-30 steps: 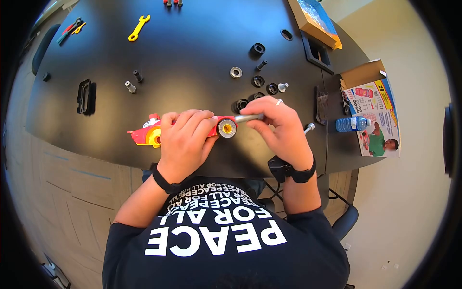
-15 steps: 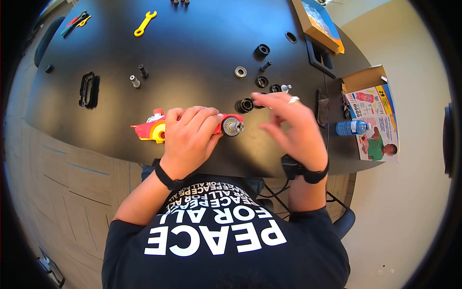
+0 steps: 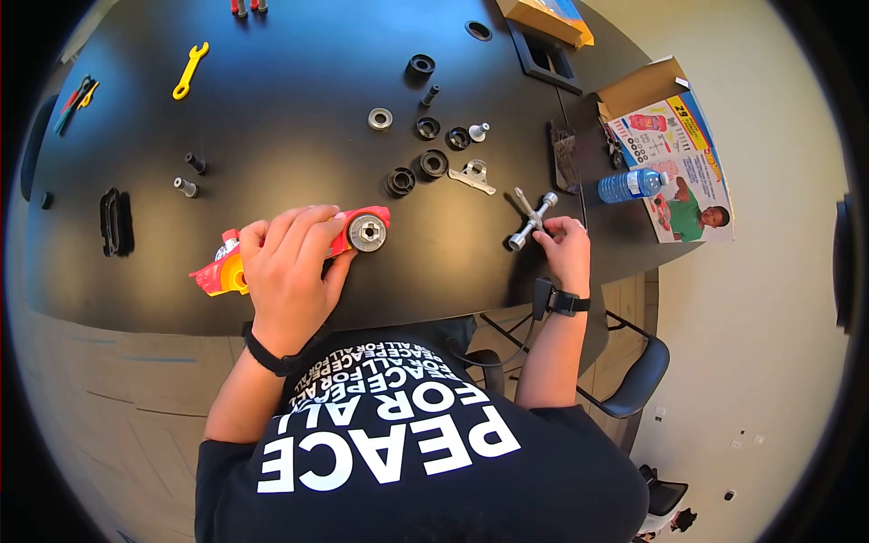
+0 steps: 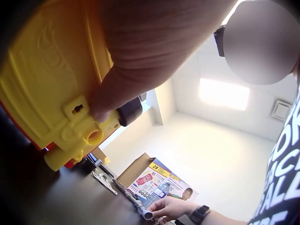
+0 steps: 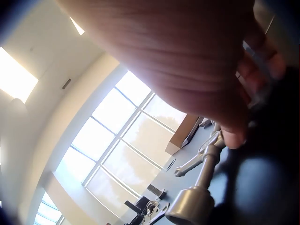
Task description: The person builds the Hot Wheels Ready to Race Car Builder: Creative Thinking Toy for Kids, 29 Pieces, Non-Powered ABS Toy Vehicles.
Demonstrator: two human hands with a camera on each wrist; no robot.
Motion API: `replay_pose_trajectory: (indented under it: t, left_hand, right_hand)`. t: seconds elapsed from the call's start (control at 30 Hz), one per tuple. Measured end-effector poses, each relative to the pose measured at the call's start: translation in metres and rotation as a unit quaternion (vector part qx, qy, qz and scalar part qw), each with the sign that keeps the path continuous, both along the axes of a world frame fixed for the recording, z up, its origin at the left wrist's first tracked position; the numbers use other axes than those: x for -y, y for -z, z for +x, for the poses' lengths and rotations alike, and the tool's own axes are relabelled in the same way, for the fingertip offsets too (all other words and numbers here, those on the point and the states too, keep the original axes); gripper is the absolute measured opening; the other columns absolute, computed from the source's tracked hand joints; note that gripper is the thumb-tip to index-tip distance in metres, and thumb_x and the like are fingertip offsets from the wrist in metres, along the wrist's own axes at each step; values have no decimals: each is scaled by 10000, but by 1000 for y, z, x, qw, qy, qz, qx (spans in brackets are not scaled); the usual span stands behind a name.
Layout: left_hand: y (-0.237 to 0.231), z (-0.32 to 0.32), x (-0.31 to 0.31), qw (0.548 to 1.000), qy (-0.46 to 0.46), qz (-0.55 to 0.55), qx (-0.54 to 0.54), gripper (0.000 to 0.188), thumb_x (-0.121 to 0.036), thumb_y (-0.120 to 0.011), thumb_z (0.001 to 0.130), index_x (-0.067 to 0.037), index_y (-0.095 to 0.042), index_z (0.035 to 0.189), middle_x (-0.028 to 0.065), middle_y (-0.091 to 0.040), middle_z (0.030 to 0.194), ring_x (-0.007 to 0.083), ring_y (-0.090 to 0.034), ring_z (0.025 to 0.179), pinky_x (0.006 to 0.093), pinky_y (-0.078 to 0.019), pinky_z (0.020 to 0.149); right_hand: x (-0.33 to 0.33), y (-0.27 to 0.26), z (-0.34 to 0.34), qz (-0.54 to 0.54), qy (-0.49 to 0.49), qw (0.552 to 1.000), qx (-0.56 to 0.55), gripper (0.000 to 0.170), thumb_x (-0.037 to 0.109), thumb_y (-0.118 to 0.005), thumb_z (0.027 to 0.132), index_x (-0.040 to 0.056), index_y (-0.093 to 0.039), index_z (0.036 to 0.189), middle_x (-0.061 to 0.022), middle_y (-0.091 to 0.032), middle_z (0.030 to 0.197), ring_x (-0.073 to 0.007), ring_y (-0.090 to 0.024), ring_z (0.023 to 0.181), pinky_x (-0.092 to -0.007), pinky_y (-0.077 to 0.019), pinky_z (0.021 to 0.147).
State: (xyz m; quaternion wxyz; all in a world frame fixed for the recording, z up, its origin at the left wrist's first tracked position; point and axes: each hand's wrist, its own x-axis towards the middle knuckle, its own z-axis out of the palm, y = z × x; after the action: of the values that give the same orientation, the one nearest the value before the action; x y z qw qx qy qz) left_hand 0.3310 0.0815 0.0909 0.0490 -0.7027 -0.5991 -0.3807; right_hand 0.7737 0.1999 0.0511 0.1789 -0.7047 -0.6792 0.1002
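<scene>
My left hand (image 3: pixel 294 271) grips a red and yellow toy car (image 3: pixel 237 258) above the near side of the table. At the car's right end sits a black wheel (image 3: pixel 378 246) with a grey hub, facing up toward the head camera. The left wrist view shows the car's yellow underside (image 4: pixel 56 70), my thumb pressed along it. To the right, my right hand (image 3: pixel 568 252) pinches one arm of a silver cross-shaped lug wrench (image 3: pixel 536 222). Its socket end (image 5: pixel 192 204) points toward the right wrist camera. The palm hides part of the wrench there.
Several black wheels (image 3: pixel 434 163), a grey bracket-like piece (image 3: pixel 472 176) and bolts (image 3: pixel 186 186) lie beyond the hands. A yellow wrench (image 3: pixel 191 71) and a black frame (image 3: pixel 115 222) are at left. A water bottle (image 3: pixel 631 185) and a toy box (image 3: pixel 683 172) stand at right.
My right hand has let go of the grey bracket-like piece, now lying by the wheels, and moved right to take hold of the lug wrench. The left hand keeps its grip on the car.
</scene>
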Motion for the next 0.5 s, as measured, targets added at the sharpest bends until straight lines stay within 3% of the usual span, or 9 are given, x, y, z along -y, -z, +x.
replay_pose_trajectory:
  t: [0.03,0.13,0.23,0.33,0.37,0.43,0.47,0.5]
  left_hand:
    - [0,0,-1,1000,0,0,2,418,-154,-963,819,-125,-764,1185,21,-813,1210,247,-753,1120,438,-435,1012]
    - [-1,-1,0,1000,-2,2,3,415,-154,-964,818,-122,-765,1181,21,-814,1205,244,-755,1112,436,-435,1007]
    - [0,-2,0,1000,-7,9,4,411,-154,-963,818,-114,-765,1175,21,-815,1204,238,-756,1105,433,-435,994]
    - [1,-3,-2,1000,6,12,12,404,-149,-955,817,-116,-763,1171,23,-815,1206,235,-756,1100,429,-430,970]
    - [1,-3,-2,1000,3,13,11,404,-149,-955,817,-116,-763,1171,23,-815,1206,235,-756,1100,429,-430,970]
    - [1,-3,-2,1000,7,14,12,410,-148,-953,811,-116,-759,1171,23,-811,1205,233,-752,1105,432,-430,961]
    - [1,-3,-2,1000,5,16,11,410,-148,-953,811,-116,-759,1171,23,-811,1205,233,-752,1105,432,-430,961]
    - [1,-3,-2,1000,8,16,15,414,-147,-953,807,-117,-758,1171,22,-808,1204,234,-749,1106,433,-429,958]
  right_hand:
    - [-1,2,3,0,0,1000,-2,314,113,-943,887,-10,-781,1126,-120,-784,1058,-224,-727,795,-392,-604,766]
    - [-4,-3,-5,-22,58,966,-249,118,87,-791,1061,14,-734,1134,-64,-784,936,-119,-719,753,-301,-604,655]
    - [-11,-34,-23,-9,-1,917,-399,138,26,-723,1114,-31,-690,1235,-79,-785,976,-130,-735,798,-290,-641,684]
    - [-8,-94,-73,36,-135,903,-407,240,-5,-764,1084,-34,-748,1321,-90,-798,1038,-133,-747,895,-291,-646,776]
    - [-6,-114,-90,35,-139,902,-407,240,-5,-764,1084,-34,-748,1321,-90,-798,1038,-133,-747,895,-291,-646,776]
    - [3,-156,-130,65,-331,911,-237,224,-46,-809,1006,-2,-794,1225,-95,-805,1055,-179,-755,880,-313,-623,778]
    - [4,-171,-147,66,-334,910,-237,224,-46,-809,1006,-2,-794,1225,-95,-805,1055,-179,-755,880,-313,-623,778]
    - [2,-183,-164,81,-424,885,-171,236,-62,-821,958,8,-797,1183,-95,-790,1046,-220,-752,886,-336,-611,781]
